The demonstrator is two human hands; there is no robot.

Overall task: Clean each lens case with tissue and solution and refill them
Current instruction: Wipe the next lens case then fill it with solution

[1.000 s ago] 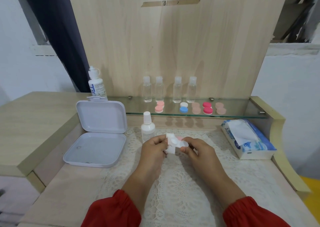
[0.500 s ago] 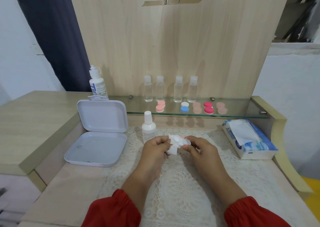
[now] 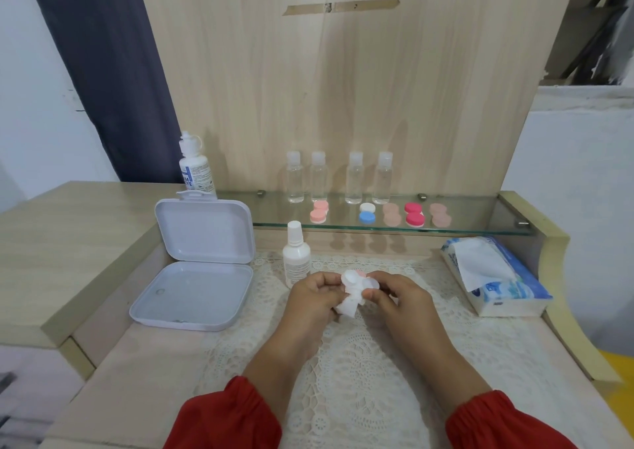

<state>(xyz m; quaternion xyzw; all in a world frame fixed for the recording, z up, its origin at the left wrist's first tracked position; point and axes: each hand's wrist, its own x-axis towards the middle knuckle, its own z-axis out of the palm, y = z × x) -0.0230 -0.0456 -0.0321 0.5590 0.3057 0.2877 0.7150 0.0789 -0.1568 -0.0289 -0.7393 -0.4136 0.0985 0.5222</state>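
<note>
Over the lace mat, my left hand [image 3: 314,292] and my right hand [image 3: 394,294] meet around a small white and pink lens case [image 3: 358,277] wrapped in a white tissue [image 3: 348,303]. My left hand pinches the tissue against the case; my right hand holds the case's right end with curled fingers. Most of the case is hidden by tissue and fingers. A small white solution bottle [image 3: 296,254] stands just behind my left hand. Several more lens cases [image 3: 367,213] lie on the glass shelf [image 3: 480,230].
An open white plastic box [image 3: 195,277] lies to the left. A larger solution bottle [image 3: 196,167] stands behind it. Several clear small bottles [image 3: 338,179] stand on the shelf. A tissue pack [image 3: 494,277] lies at the right.
My fingers have turned the tissue around the case; the tissue now hangs lower between my hands. The view has shifted slightly.
</note>
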